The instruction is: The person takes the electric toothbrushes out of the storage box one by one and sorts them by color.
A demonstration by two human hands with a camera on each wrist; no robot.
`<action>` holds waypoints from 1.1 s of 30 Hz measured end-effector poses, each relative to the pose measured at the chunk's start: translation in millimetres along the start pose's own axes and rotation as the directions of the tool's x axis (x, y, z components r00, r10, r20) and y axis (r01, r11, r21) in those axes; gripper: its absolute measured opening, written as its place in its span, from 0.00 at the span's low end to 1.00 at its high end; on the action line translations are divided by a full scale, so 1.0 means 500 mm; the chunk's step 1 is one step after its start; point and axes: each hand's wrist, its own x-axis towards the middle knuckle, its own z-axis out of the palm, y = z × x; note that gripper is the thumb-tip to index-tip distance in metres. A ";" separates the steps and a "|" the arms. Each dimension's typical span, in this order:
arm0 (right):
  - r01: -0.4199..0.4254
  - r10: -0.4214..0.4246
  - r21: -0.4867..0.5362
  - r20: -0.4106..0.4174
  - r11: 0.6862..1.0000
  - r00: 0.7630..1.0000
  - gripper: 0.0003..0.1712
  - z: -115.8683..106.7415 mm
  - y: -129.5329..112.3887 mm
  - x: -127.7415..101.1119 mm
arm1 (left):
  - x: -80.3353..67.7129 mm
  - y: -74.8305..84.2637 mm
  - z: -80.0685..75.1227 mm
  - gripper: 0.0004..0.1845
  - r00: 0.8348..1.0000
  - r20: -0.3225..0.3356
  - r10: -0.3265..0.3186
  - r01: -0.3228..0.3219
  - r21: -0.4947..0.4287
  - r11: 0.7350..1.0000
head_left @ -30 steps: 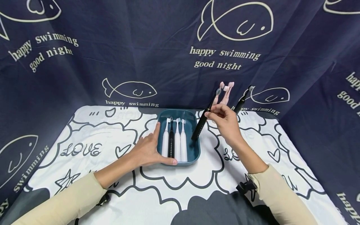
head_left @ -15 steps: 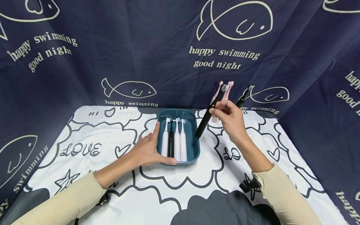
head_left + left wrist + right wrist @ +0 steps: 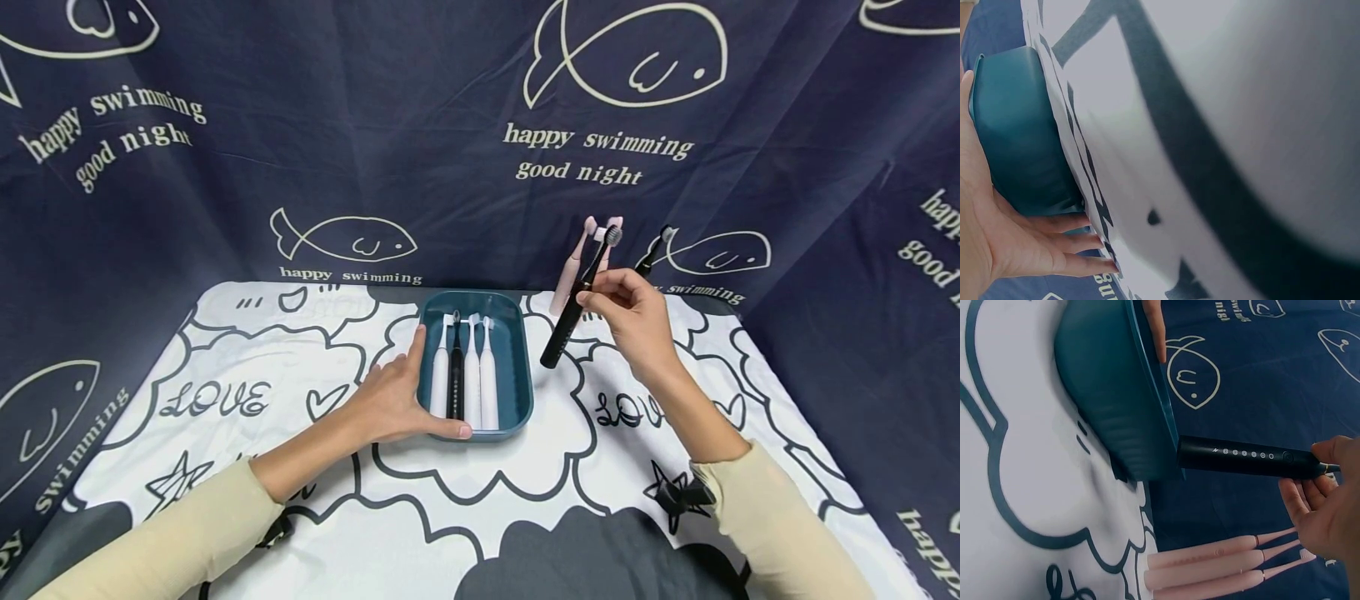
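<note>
My right hand (image 3: 637,321) pinches a black electric toothbrush (image 3: 564,333) near the top of its handle, head up and tilted. The toothbrush is just right of a teal tray (image 3: 522,400); in the right wrist view the handle's base (image 3: 1192,453) shows close to the tray's rim (image 3: 1169,419). My left hand (image 3: 393,398) rests along the tray's left side, thumb over the front rim, fingers straight against the outer wall (image 3: 1016,131). Inside the tray lie a black toothbrush (image 3: 456,383) and three white toothbrushes (image 3: 488,387), side by side, heads away from me.
Three pink toothbrushes (image 3: 1204,576) stand upright behind my right hand. Another black toothbrush (image 3: 649,262) stands farther right, its lower part hidden by the hand. A dark blue printed curtain (image 3: 450,125) rises behind the table, which has a white patterned cloth (image 3: 255,358).
My right hand has moved to the right with the black toothbrush, whose base went from inside the tray's right edge to outside it. The left hand and tray have stayed put.
</note>
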 end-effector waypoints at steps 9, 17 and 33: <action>0.003 -0.003 -0.007 -0.033 1.000 0.999 0.08 -0.035 0.007 0.000 | 0.000 0.000 -0.002 0.95 1.000 0.000 0.002 -0.002 0.000 1.000; 0.008 -0.002 0.075 -0.079 0.997 0.997 0.10 -0.060 0.021 0.000 | 0.001 0.000 -0.001 0.96 1.000 -0.002 0.010 -0.010 0.001 1.000; 0.024 -0.007 0.095 -0.176 0.995 0.984 0.12 -0.108 0.054 0.014 | -0.001 -0.002 0.000 0.96 1.000 -0.008 0.011 -0.011 0.003 1.000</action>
